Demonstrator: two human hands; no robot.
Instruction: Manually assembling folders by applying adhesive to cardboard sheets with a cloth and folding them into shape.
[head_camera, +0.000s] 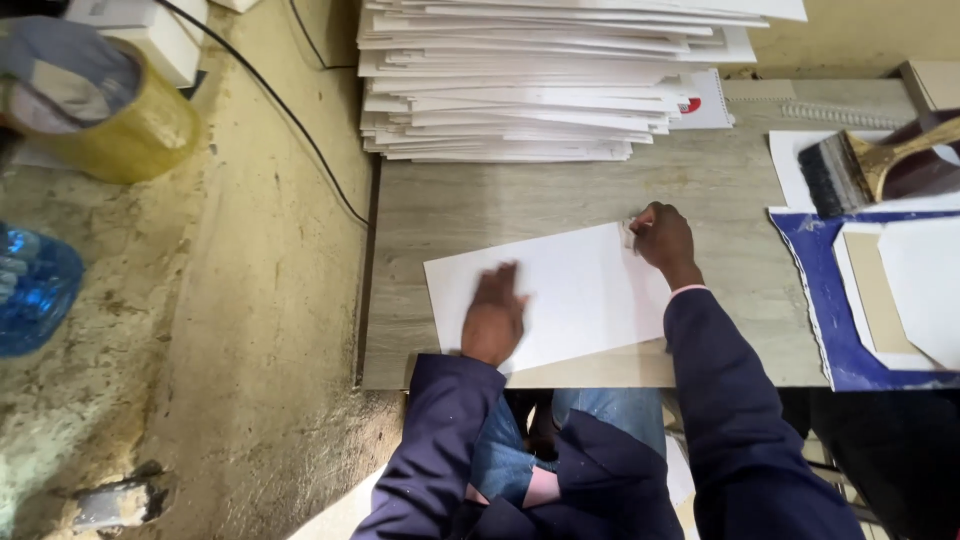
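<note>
Head cam: left hand (493, 318) flat on the sheet (560, 295), right hand (662, 238) pinching its far corner. Looks light and floppy, so grab the edges.

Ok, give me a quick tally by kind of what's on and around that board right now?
White sheet under the left hand and right hand: 1
Stack of white sheets: 1
Brush: 1
Blue cover piece: 1
Tape roll: 1
Blue bottle: 1
Total: 6
</note>
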